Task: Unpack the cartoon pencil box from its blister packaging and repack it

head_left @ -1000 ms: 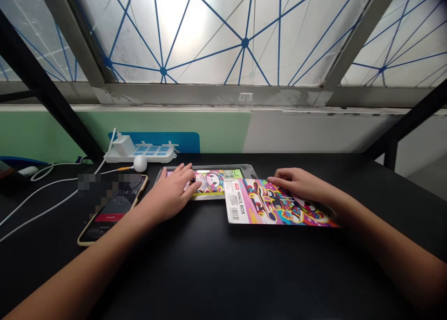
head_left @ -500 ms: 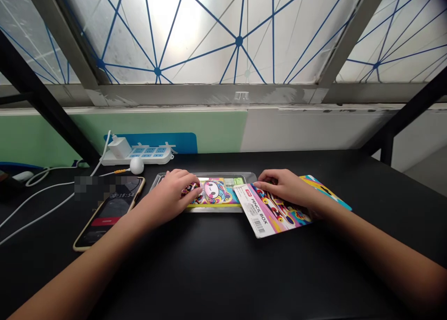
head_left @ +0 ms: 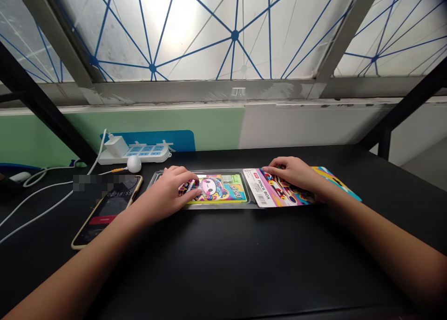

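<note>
A colourful pencil box (head_left: pixel 223 190) lies in a clear plastic sleeve (head_left: pixel 251 203) on the black table (head_left: pixel 223 259). My left hand (head_left: pixel 167 194) rests palm down on the box's left end, its fingers curled over the top. Just to the right lies a printed card insert (head_left: pixel 275 194) labelled "PENCIL BOX", its left edge at the sleeve's right end. My right hand (head_left: pixel 293 173) presses on that card with the fingers bent over it.
A phone (head_left: pixel 104 210) with a lit screen lies left of my left arm. Behind it sit a white power strip (head_left: pixel 136 152) with a charger, a white ball-shaped object (head_left: pixel 133 163) and cables (head_left: pixel 31 203). Black frame bars (head_left: pixel 42 106) slant at both sides under the window.
My right hand has slid and turned the card insert back and left, from lying across the box's right end to lining up with the sleeve's right end. The left hand stayed on the box.
</note>
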Demonstrator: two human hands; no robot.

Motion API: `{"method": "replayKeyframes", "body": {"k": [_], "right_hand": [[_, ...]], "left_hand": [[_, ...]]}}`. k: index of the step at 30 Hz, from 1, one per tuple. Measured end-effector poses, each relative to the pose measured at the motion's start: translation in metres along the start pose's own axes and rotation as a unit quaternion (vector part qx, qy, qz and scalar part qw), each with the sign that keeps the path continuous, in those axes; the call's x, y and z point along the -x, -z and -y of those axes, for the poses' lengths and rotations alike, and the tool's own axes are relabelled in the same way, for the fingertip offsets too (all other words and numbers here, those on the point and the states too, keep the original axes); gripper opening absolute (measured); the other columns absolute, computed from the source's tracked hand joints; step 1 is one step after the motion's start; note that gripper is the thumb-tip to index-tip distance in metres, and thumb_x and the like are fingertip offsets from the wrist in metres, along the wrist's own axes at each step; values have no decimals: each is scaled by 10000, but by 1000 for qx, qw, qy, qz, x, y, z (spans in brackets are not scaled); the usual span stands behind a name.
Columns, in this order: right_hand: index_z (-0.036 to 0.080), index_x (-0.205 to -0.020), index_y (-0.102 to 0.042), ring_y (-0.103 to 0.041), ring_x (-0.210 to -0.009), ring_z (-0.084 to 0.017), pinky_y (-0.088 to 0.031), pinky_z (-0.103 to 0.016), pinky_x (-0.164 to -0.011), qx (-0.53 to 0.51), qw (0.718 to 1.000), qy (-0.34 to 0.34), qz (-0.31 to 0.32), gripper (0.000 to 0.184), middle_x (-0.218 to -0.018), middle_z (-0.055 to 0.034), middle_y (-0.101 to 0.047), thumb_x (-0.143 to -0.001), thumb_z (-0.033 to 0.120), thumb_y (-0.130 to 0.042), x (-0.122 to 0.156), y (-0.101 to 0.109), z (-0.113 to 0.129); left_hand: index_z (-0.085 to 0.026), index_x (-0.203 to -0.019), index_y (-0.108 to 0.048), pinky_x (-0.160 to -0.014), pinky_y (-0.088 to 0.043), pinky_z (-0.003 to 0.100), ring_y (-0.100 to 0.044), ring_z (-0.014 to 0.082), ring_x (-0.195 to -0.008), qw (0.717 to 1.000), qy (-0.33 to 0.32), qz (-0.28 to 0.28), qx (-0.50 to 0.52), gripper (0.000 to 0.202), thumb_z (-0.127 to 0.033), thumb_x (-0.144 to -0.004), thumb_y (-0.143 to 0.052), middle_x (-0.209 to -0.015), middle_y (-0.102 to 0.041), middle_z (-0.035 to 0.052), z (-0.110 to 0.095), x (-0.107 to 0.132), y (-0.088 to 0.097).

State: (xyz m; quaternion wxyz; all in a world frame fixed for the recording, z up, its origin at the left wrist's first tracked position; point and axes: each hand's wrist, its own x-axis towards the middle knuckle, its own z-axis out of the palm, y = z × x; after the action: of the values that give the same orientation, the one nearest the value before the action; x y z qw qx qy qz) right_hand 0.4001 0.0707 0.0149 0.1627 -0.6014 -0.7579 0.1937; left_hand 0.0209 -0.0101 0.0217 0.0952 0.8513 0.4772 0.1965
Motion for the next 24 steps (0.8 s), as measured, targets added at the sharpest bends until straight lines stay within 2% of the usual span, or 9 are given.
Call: {"method": "replayKeyframes", "body": {"k": [3, 10, 14, 19, 24], "right_hand": [[261, -829, -743, -672, -780, -249, -458, -349, -641, -6, 1000, 0, -13, 516, -869, -62, -756, -810, 755, -597, 0, 2, -2], [269, -833, -745, -665, -825, -249, -458, -350, -676, -12, 999, -12, -40, 479, -888, -41, -754, -786, 735, -647, 0, 7, -5], [256, -832, -738, -663, -807, -245, -461, -351, -670, -20, 999, -18, -47, 464, -871, -45, -748, -792, 711, -655, 4, 7, 3], [248, -830, -705, -637, -738, -234, -444, -360, -640, -33, 998, -20, -46, 465, -824, -51, -735, -841, 700, -596, 12, -5, 19], [245, -813, -657, -616, -672, -218, -433, -350, -608, -47, 998, -17, -26, 464, -758, -45, -714, -892, 683, -527, 18, -22, 33]], "left_hand": [[-241, -1123, -683, -1003, -454, 474, -561, 287, -1101, 1000, 1, 6, 1, 315, -493, -980, -558, -1106, -662, 86, 1, -1, 0], [-243, -1143, -681, -991, -451, 444, -582, 270, -1080, 1000, -5, -1, -14, 311, -484, -979, -573, -1115, -665, 76, 4, -1, -1], [-252, -1145, -673, -1031, -414, 472, -578, 271, -1099, 1000, 3, -4, -25, 284, -463, -978, -581, -1122, -663, 65, 5, -1, -2], [-235, -1125, -680, -1013, -420, 483, -569, 277, -1080, 1000, 7, -15, -8, 290, -461, -974, -579, -1119, -652, 76, -1, -2, -4], [-234, -1065, -694, -951, -462, 457, -567, 289, -1087, 999, 30, -36, 20, 249, -439, -957, -605, -1131, -654, 84, -16, 0, -8]]}}
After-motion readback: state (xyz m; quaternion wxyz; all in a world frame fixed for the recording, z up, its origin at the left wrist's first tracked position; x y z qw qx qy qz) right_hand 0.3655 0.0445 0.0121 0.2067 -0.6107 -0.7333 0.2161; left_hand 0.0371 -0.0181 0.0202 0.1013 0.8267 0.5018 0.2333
